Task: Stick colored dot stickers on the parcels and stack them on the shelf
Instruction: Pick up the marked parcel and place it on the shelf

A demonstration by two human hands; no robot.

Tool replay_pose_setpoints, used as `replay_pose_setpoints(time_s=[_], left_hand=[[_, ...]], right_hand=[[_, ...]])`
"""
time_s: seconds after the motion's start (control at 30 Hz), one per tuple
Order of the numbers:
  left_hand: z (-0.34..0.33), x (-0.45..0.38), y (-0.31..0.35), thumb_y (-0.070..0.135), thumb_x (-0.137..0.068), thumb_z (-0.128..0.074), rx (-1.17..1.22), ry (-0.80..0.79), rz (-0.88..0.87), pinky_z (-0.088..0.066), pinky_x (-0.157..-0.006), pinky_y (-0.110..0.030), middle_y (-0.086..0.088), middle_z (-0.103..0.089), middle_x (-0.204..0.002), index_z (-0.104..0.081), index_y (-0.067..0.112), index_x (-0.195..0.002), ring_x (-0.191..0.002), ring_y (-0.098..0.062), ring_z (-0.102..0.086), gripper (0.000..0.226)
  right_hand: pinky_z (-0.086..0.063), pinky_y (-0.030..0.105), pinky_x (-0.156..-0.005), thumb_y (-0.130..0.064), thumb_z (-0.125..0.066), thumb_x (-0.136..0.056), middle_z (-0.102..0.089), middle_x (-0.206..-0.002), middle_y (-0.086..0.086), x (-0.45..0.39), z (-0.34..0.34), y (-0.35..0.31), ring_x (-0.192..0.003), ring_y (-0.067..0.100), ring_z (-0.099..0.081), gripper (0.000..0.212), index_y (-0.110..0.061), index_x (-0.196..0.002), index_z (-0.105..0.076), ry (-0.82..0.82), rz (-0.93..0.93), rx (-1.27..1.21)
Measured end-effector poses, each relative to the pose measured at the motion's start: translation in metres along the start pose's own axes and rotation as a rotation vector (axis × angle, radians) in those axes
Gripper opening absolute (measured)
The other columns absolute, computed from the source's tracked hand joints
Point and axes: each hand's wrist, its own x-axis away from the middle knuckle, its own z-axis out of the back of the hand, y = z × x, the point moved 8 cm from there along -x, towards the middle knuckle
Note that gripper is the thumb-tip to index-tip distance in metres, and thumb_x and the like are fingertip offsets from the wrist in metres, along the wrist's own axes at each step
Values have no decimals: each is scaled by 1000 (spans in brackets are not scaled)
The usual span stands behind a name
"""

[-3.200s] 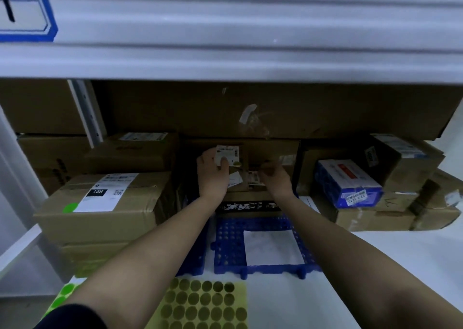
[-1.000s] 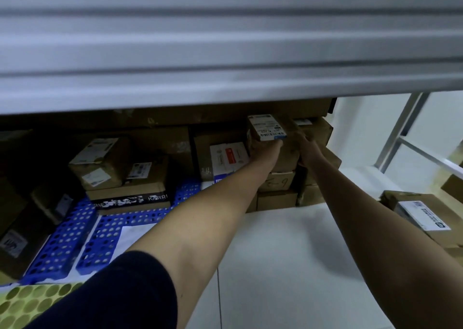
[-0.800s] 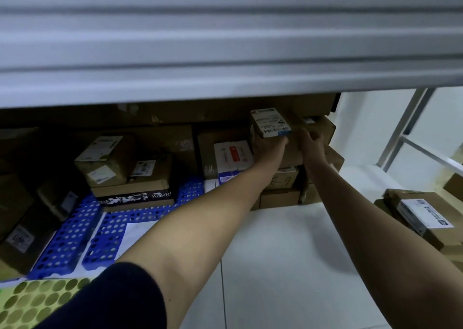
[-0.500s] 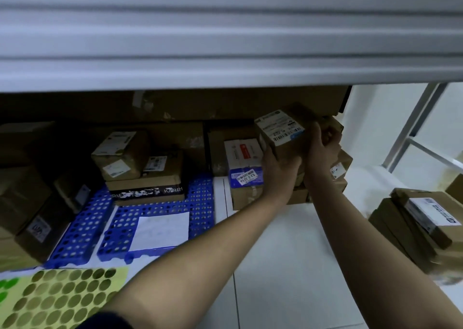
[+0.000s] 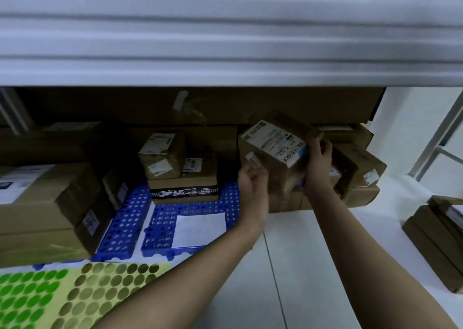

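Lifting the box (image 5: 274,150) off its stack, tilted, I now grip it between both hands: left hand (image 5: 251,180) low, right hand (image 5: 317,160) on its side. Sticker sheets (image 5: 82,296) lie near my left elbow, sticking next.

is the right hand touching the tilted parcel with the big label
Touching. The head view shows the right hand wrapped around the parcel edge.

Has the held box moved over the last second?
Yes. The box has come off the stack toward the person, tilted, gripped by both hands.
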Motion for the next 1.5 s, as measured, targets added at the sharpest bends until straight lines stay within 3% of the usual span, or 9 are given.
replay_pose_setpoints(time_s=[0.2, 0.37, 0.5, 0.67, 0.8, 0.93, 1.1, 1.27, 1.5], left_hand=[[121, -30, 4, 53, -91, -46, -48, 278, 51, -29, -102, -30, 0, -39, -141, -33, 25, -143, -132, -19, -37, 61], [157, -49, 7, 85, -54, -60, -35, -12, 339, -30, -110, -44, 0, -52, -138, -47, 33, -137, -126, -21, -46, 99], [174, -38, -6, 71, -73, -53, -23, -251, 512, -44, -96, -43, -5, -69, -113, -64, 30, -115, -110, -23, -59, 59], [205, -24, -33, 71, -58, -68, -1, -334, 672, -42, -99, -55, -10, -61, -126, -58, 29, -125, -117, -32, -55, 80], [214, -9, -41, 60, -60, -74, 26, -388, 739, -49, -91, -53, -11, -60, -127, -56, 27, -125, -115, -34, -57, 75], [227, -1, -47, 59, -65, -63, 43, -297, 726, -47, -95, -56, -11, -60, -126, -57, 27, -119, -116, -33, -55, 63], [242, 3, -44, 59, -70, -53, 127, -51, 579, -45, -99, -49, -5, -63, -113, -58, 33, -104, -114, -28, -54, 43], [235, 8, -28, 59, -71, -52, 159, 84, 384, -48, -85, -36, 1, -60, -119, -53, 36, -120, -111, -16, -54, 54], [233, 22, -17, 67, -64, -65, 69, -30, 328, -44, -95, -35, 4, -56, -129, -37, 38, -140, -115, -13, -53, 86]], right_hand=[[-50, 42, -83, -50, -55, -86, -63, -102, 11, 24, -58, 22, -96, 30, -64, 40, -15, -108, -55, -237, -138, 131], [-48, 36, -77, -48, -57, -84, -67, -76, 6, 52, -103, 44, -71, 20, -65, 36, -13, -88, -58, -575, -337, 236], [-50, 22, -55, -30, -44, -96, -63, -70, 1, 72, -130, 57, -58, 10, -64, 17, -19, -100, -55, -744, -405, 260], [-51, 20, -48, -28, -49, -93, -65, -60, 2, 90, -140, 79, -51, 13, -63, 18, -13, -90, -58, -759, -607, 259], [-49, 25, -66, -35, -64, -78, -65, -71, 5, 100, -150, 88, -62, 16, -62, 23, -14, -75, -72, -797, -676, 275], [-48, 39, -92, -46, -66, -82, -68, -108, 16, 98, -161, 84, -101, 30, -64, 52, -10, -119, -62, -854, -546, 500], [-37, 49, -106, -62, -47, -88, -65, -121, 2, 88, -128, 84, -117, 23, -57, 52, -26, -124, -57, -459, -336, 332], [-44, 34, -89, -58, -34, -93, -66, -110, -19, 153, -133, 93, -96, 2, -62, 27, -47, -107, -54, -440, -346, 150], [-51, 30, -89, -58, -42, -87, -71, -111, -1, 177, -143, 96, -103, 15, -67, 52, -29, -128, -51, -502, -342, 96]])
